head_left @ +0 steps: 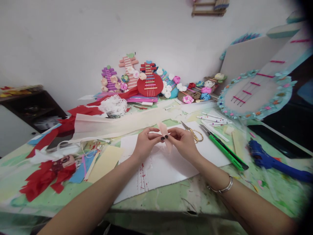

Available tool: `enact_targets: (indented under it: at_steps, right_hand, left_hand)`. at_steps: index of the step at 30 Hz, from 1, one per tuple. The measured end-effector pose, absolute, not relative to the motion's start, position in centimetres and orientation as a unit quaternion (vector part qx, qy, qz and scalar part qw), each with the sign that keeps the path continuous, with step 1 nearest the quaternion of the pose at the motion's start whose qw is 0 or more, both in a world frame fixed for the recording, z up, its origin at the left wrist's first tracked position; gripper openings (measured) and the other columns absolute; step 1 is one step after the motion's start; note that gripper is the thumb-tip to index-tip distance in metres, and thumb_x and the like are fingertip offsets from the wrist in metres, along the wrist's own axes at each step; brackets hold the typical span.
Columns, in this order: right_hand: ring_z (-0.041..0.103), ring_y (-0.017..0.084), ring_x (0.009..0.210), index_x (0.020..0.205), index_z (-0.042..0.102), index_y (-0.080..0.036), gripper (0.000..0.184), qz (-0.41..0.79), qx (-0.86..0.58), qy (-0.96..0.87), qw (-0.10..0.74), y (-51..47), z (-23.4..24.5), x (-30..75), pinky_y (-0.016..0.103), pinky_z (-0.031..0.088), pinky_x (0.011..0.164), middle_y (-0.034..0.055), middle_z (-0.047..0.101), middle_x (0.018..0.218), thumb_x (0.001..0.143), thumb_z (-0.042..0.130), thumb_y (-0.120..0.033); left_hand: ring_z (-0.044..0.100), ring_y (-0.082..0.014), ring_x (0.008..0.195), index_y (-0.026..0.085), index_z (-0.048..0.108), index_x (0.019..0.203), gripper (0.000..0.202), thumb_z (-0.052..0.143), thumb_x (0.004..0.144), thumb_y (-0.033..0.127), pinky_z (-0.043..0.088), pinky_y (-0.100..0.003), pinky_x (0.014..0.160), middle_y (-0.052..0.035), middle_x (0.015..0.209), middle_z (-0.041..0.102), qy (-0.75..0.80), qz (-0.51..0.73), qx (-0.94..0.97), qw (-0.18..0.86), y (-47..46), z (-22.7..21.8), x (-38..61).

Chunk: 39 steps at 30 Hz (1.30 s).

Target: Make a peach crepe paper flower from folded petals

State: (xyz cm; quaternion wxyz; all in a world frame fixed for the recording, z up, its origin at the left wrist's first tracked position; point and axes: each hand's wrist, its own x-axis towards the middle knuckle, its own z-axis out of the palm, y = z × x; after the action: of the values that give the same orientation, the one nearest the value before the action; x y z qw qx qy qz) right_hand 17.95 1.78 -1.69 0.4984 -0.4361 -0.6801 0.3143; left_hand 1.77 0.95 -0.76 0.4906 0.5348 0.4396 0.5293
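Note:
My left hand (146, 142) and my right hand (184, 142) meet over a white sheet (168, 166) on the table. Both pinch a small pale pink paper strip (164, 131) between thumb and fingers, holding it upright, with its lower end hanging down between the hands. The fingers of each hand are closed on it. A silver bracelet (221, 188) sits on my right wrist. Gold-handled scissors (193, 132) lie just right of my right hand.
A green utility knife (226, 150), a blue glue gun (271, 160) and white markers (214, 119) lie at the right. Red and cream crepe paper (46, 178) covers the left. Decorated paper guitars (149, 81) with paper flowers line the back wall; a large round blue-trimmed craft (256, 94) leans at right.

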Motion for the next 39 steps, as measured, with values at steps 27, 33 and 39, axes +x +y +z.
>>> enact_targets:
  at_steps: [27,33,39]
  right_hand:
    - [0.045,0.011,0.061,0.119,0.059,-0.020,0.047,0.498,-0.329,-0.659,0.458,2.3,-0.1,19.3,0.026,0.037,0.057,-0.0007,0.052,0.072,0.073,0.064,-0.031]
    - [0.049,0.013,0.069,0.124,0.054,-0.024,0.049,0.454,-0.323,-0.703,0.442,2.2,0.1,19.5,0.027,0.042,0.063,0.0020,0.055,0.084,0.077,0.062,-0.030]
    - [0.050,0.013,0.071,0.128,0.050,-0.025,0.048,0.383,-0.316,-0.726,0.475,2.8,-0.5,19.7,0.027,0.043,0.065,0.0004,0.054,0.076,0.080,0.057,-0.023]
  left_hand:
    - [0.054,-0.0146,0.067,0.018,0.073,0.081,0.020,0.057,0.079,0.029,0.042,-0.025,0.064,-0.0033,0.074,0.058,0.381,0.398,0.722,0.419,0.6,-0.2,1.6]
    - [0.052,-0.0143,0.068,0.018,0.070,0.079,0.024,0.048,0.084,0.024,0.040,-0.026,0.066,-0.0036,0.075,0.055,0.397,0.388,0.783,0.281,0.5,-0.2,1.8]
    - [0.052,-0.0130,0.068,0.017,0.069,0.085,0.021,0.048,0.084,0.018,0.040,-0.024,0.064,-0.0037,0.075,0.057,0.368,0.391,0.824,0.181,0.8,-0.8,1.8]
